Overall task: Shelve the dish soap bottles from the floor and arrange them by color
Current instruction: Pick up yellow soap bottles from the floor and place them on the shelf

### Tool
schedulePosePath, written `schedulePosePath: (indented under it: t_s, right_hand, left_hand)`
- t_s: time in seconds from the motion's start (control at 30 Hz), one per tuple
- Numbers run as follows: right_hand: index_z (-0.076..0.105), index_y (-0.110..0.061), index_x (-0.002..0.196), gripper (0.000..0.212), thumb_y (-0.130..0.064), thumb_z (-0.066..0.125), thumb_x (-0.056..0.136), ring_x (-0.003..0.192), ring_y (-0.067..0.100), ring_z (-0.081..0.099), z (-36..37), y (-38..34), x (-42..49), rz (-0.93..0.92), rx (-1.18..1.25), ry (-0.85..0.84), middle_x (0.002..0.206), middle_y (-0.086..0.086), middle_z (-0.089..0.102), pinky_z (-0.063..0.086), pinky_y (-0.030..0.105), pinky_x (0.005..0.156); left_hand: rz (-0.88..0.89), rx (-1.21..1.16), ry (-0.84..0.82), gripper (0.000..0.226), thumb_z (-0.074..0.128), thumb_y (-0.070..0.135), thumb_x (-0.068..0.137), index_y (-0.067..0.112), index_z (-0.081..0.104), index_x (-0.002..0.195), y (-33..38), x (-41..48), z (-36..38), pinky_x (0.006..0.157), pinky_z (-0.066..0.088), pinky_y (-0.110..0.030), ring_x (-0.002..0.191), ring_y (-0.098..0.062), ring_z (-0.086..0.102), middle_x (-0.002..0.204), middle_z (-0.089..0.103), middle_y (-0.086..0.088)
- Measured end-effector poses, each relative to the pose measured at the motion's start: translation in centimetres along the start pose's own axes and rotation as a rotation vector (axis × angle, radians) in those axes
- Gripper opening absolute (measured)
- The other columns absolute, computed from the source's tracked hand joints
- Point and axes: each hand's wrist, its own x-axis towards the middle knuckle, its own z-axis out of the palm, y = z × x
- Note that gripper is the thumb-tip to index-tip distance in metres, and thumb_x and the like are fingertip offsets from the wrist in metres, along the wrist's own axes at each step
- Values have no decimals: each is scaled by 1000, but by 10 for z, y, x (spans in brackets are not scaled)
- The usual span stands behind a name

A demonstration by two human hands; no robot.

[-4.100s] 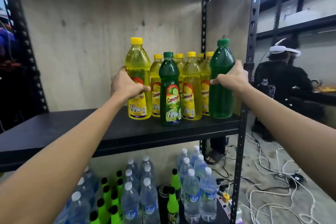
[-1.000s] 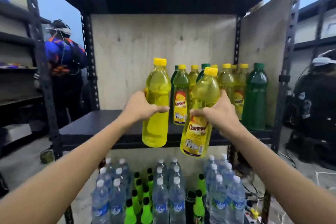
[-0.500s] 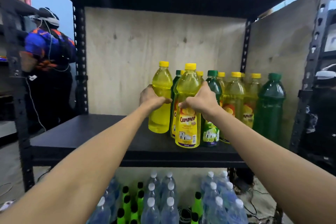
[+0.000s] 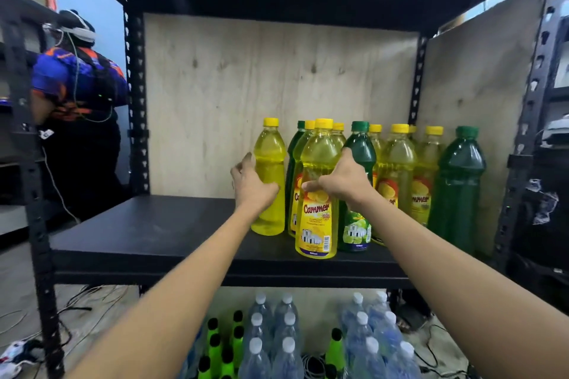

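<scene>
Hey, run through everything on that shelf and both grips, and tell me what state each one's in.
left grip, wrapped round the plain yellow bottle.
right grip, holding the labelled yellow bottle.
plain yellow bottle, upright on the shelf, capped.
labelled yellow bottle, upright at the shelf's front edge, capped.
labelled green bottle, upright, capped.
far-right green bottle, upright, capped.
water bottles, upright, capped, below.

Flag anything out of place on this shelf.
Colours are mixed: the front green bottle stands between yellow ones, and the rear green bottle hides behind the labelled yellow bottle the right hand grips. The plain yellow bottle the left hand holds shows no label.
</scene>
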Motion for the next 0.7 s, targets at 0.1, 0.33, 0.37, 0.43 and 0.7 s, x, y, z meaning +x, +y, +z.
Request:
schedulePosePath:
  t_s: [0.1,0.33,0.37,0.43,0.7]
  right_hand:
    - [30,-10,143,104,-35,93,64,123,35,57,-2,-7,-1,28,-39,-29,137,16,55,54,42,94]
    - [56,-5,114,73,-56,83,69,109,33,64,-12,-35,7,15,-208,87,120,16,66,52,36,81]
    - [56,-7,96,64,-57,84,68,98,31,66,-10,-37,7,-3,-242,104,109,14,69,52,34,74]
    - [48,-12,69,61,-59,85,63,77,25,62,-6,-40,6,-21,-286,152,81,8,66,48,32,63]
    - [56,-13,70,58,-60,87,57,87,32,70,1,-70,-23,-172,-387,228,80,12,68,44,31,61]
  left_hand:
    - [191,-198,124,73,60,3,63,42,48,124,0,-55,1,94,49,-35,117,-14,50,127,45,9]
    - [131,-80,-210,97,77,44,59,35,29,143,7,-85,38,101,42,-28,123,-10,43,131,41,9]
    - [122,-25,-193,102,78,52,57,33,28,144,6,-85,41,102,40,-31,125,-13,42,133,43,7]
    - [115,65,-180,111,80,60,55,29,25,146,5,-86,48,104,40,-35,128,-17,44,136,45,4]
    - [192,77,-27,112,85,49,60,28,22,150,1,-93,21,101,43,-39,126,-21,48,135,46,3]
